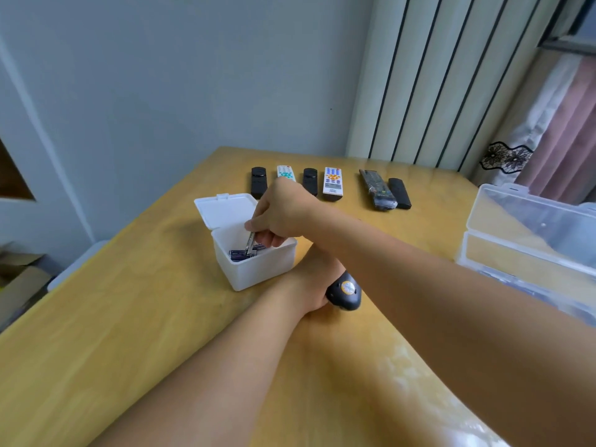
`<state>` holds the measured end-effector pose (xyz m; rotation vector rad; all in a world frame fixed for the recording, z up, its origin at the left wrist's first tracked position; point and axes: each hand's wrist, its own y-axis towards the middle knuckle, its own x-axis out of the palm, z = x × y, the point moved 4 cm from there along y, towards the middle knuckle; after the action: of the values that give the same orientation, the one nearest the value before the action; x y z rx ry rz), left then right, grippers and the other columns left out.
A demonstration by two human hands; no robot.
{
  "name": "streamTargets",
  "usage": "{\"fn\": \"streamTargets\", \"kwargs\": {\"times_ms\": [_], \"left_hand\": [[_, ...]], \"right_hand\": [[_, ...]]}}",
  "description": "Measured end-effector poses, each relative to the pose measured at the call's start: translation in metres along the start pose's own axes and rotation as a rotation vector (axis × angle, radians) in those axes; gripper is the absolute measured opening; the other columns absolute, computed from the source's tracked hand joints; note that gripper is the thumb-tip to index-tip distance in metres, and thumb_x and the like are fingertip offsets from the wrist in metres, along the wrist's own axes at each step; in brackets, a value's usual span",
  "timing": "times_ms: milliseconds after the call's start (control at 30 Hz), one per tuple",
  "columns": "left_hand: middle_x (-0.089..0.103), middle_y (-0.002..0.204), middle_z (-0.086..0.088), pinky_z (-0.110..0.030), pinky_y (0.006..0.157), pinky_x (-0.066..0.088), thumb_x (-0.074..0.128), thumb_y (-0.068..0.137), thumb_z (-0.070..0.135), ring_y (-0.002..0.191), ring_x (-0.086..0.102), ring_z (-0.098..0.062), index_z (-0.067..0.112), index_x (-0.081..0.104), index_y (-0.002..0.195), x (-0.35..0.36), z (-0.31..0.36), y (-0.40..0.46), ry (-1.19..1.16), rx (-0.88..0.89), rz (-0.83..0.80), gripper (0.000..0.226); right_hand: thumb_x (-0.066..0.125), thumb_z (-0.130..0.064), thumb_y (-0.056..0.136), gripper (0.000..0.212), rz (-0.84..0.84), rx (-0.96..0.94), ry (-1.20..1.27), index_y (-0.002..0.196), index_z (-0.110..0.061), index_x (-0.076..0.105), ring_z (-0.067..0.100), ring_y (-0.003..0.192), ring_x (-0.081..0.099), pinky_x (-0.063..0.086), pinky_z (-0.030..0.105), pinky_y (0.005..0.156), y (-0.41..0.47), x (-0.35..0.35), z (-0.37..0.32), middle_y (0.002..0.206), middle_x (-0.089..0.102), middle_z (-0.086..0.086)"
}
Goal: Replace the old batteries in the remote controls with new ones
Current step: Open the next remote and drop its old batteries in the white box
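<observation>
Nearest the viewer, a dark remote is being gripped by the left hand, just beside the white box on the table. Crossing over that wrist, the right hand is being reached into the box, where a battery is being pinched near-upright, over the batteries lying flat below. Judged so, the battery is to be carried back and rightward. Farther off, six remotes are lying in a row.
</observation>
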<state>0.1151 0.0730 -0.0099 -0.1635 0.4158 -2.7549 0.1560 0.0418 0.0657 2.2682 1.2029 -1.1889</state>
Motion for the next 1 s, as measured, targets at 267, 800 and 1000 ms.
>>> {"fn": "streamTargets", "kwargs": {"times_ms": [267, 800, 1000], "left_hand": [[0.073, 0.086, -0.02, -0.029, 0.05, 0.052, 0.037, 0.103, 0.037, 0.059, 0.062, -0.026, -0.004, 0.063, 0.11, 0.011, 0.014, -0.007, -0.218, 0.049, -0.062, 0.048], [0.053, 0.078, -0.011, -0.03, 0.054, 0.046, 0.035, 0.108, 0.024, 0.061, 0.054, -0.019, 0.007, 0.063, 0.113, 0.032, 0.008, -0.01, 0.015, 0.208, -0.162, 0.033], [0.05, 0.08, -0.013, -0.029, 0.054, 0.044, 0.034, 0.109, 0.025, 0.06, 0.049, -0.02, 0.01, 0.061, 0.102, 0.032, 0.007, -0.011, 0.054, 0.204, -0.165, 0.032]], "right_hand": [[0.079, -0.021, 0.083, 0.007, 0.649, -0.255, -0.199, 0.089, -0.017, 0.078, 0.003, 0.071, 0.067, 0.056, 0.023, 0.07, -0.103, -0.079, 0.083, 0.079, 0.073, -0.007], [0.076, -0.018, 0.082, 0.003, 0.499, -0.3, -0.246, 0.083, -0.017, 0.078, 0.012, 0.07, 0.069, 0.057, 0.035, 0.071, -0.131, -0.062, 0.136, 0.074, 0.073, -0.006], [0.072, -0.026, 0.082, 0.009, 0.455, -0.293, -0.338, 0.087, -0.019, 0.075, 0.019, 0.074, 0.066, 0.057, 0.04, 0.069, -0.127, -0.058, 0.134, 0.076, 0.07, -0.003]]}}
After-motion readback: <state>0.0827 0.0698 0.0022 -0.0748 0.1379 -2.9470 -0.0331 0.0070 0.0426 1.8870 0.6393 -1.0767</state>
